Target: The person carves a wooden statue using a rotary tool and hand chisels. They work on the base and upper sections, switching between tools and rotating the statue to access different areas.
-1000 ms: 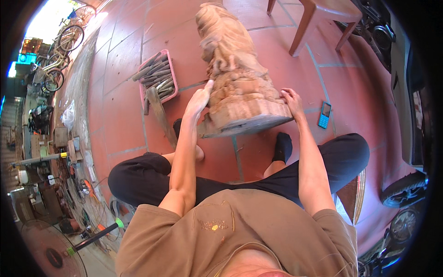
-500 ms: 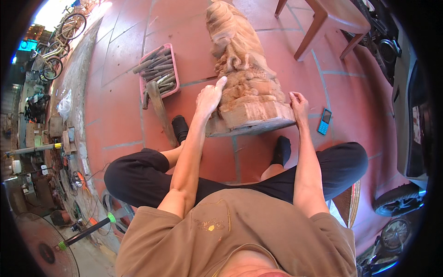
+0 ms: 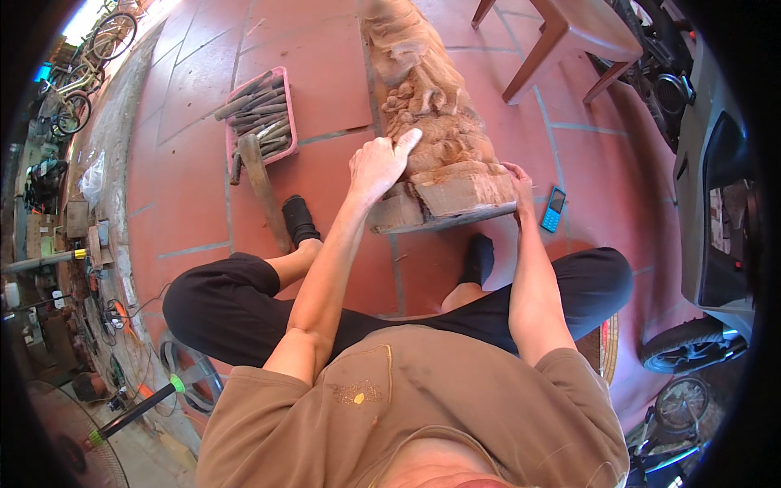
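Note:
A carved wooden statue [image 3: 446,134] lies on the tiled floor in front of me, its flat base end toward me. My left hand [image 3: 379,167] grips its left side, the thumb laid over the carved surface and the other fingers curled. At the base's right corner my right hand [image 3: 522,189] has hold of the wood, with some fingers hidden behind the edge. A dark split runs through the left part of the base.
Left of the statue, a pink basket [image 3: 284,75] holds several chisels [image 3: 262,110]; a wooden mallet [image 3: 262,183] leans on it. A blue phone [image 3: 553,210] lies at right, near a brown chair [image 3: 561,49]. A motorbike [image 3: 716,187] stands far right, a fan [image 3: 77,443] lower left.
The statue has turned slightly, and the split in its base now shows. My right hand has closed on the base corner; my left thumb sits further over the carving.

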`<state>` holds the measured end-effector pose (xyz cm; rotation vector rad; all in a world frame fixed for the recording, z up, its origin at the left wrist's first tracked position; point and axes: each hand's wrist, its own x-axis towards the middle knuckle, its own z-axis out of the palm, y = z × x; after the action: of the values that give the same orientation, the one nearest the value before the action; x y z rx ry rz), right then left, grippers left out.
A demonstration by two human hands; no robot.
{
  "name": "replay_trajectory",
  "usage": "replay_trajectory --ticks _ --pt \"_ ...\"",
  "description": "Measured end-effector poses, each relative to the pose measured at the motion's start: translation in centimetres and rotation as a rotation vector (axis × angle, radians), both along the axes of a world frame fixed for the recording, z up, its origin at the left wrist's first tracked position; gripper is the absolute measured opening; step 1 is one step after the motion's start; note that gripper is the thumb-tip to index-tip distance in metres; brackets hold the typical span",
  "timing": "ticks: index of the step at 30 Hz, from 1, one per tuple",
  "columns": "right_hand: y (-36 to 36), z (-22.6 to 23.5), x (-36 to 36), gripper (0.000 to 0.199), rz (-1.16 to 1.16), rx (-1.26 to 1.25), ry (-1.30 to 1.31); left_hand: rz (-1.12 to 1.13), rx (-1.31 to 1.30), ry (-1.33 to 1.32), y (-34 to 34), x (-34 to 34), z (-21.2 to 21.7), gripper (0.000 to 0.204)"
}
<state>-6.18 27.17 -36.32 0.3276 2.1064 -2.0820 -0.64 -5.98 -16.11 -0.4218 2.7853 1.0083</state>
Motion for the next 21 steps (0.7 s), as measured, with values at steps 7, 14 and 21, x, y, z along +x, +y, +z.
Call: replay_trajectory --ticks 7,14,21 --pt "4.7 -1.9 0.9 0.032 0.079 -0.398 -0.038 -0.104 -0.040 0.092 4.5 -0.5 1.6 0.076" --pt "6.0 -2.5 0.2 0.032 0.002 -0.463 -0.021 -0.165 -0.080 0.141 9.4 -1.8 1.4 0.066" --pt "6.1 -2.8 0.0 0.032 -0.027 -0.498 -0.016 -0.155 -0.044 0.169 8.9 -2.2 1.0 0.068"
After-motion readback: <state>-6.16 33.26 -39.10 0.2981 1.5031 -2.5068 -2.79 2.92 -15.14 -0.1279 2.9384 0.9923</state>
